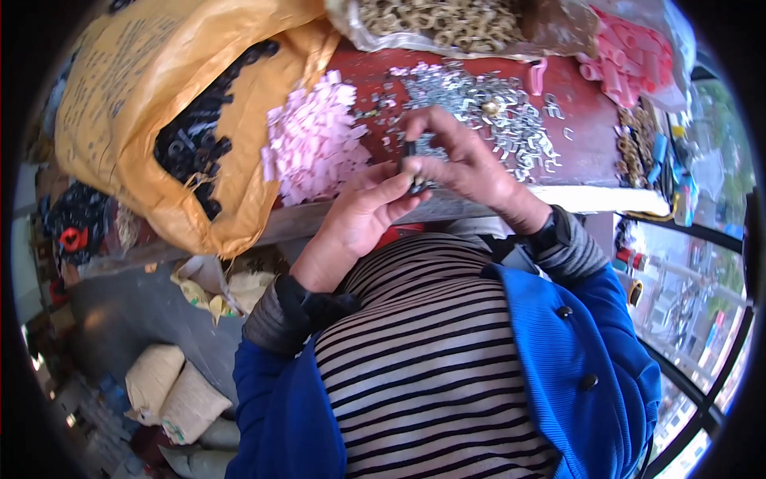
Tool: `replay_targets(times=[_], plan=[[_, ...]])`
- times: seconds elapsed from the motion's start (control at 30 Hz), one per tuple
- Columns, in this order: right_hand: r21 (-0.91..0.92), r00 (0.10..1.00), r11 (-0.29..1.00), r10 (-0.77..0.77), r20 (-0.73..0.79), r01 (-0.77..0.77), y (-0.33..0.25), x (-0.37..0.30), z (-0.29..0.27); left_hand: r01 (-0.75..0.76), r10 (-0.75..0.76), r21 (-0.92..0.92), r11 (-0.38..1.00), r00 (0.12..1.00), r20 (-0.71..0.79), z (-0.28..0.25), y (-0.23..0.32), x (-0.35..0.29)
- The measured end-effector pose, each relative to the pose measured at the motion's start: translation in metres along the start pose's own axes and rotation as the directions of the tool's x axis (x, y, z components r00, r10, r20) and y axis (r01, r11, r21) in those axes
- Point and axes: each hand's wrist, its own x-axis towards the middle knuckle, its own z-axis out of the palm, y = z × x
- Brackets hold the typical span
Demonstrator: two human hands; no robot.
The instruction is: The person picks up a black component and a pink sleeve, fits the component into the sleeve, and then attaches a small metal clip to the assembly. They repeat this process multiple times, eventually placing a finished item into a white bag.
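Note:
Just above the table's near edge, my left hand [361, 209] and my right hand [471, 166] meet, their fingers closed on a small black part [410, 150]. It stands up between my right thumb and forefinger, while the left fingertips grip its lower end, where a bit of brass colour shows. Its exact kind is too small to make out. Past my hands lies a spread of small silvery metal clips [515, 132]. A heap of pale pink flat pieces [315, 140] is left of them.
An orange woven sack [120, 152] of black plastic parts [195, 144] stands at left. Behind the red table [351, 68] are a bag of tan ring-like pieces [447, 22] and a bag of pink tubes [630, 60]. Filled sacks [187, 403] rest on the floor, lower left.

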Motion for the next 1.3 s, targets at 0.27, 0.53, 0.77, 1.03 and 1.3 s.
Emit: replay_targets(times=[0.27, 0.53, 0.77, 1.03, 1.3], plan=[[-0.795, 0.934, 0.557, -0.092, -0.347, -0.24, 0.006, -0.06, -0.098, -0.052, 0.062, 0.129, 0.99, 0.995, -0.074, -0.004, 0.005, 0.002], [-0.821, 0.897, 0.442, -0.074, -0.435, -0.362, 0.017, -0.09, -0.128, -0.091, 0.108, 0.17, 0.981, 0.99, -0.094, 0.0, 0.006, 0.01], [-0.857, 0.975, 0.502, -0.11, -0.194, -0.114, 0.012, -0.047, -0.096, -0.132, 0.155, 0.174, 0.976, 0.98, -0.123, -0.009, 0.015, -0.001], [-0.866, 0.995, 0.5, -0.096, -0.04, 0.014, 0.012, -0.025, -0.063, -0.242, 0.269, 0.163, 0.956, 0.948, -0.168, -0.035, 0.031, -0.024], [-0.82, 0.872, 0.304, -0.247, 0.424, 0.485, 0.033, 0.049, 0.021, -0.304, 0.323, 0.116, 0.946, 0.921, -0.218, -0.043, 0.025, -0.047]])
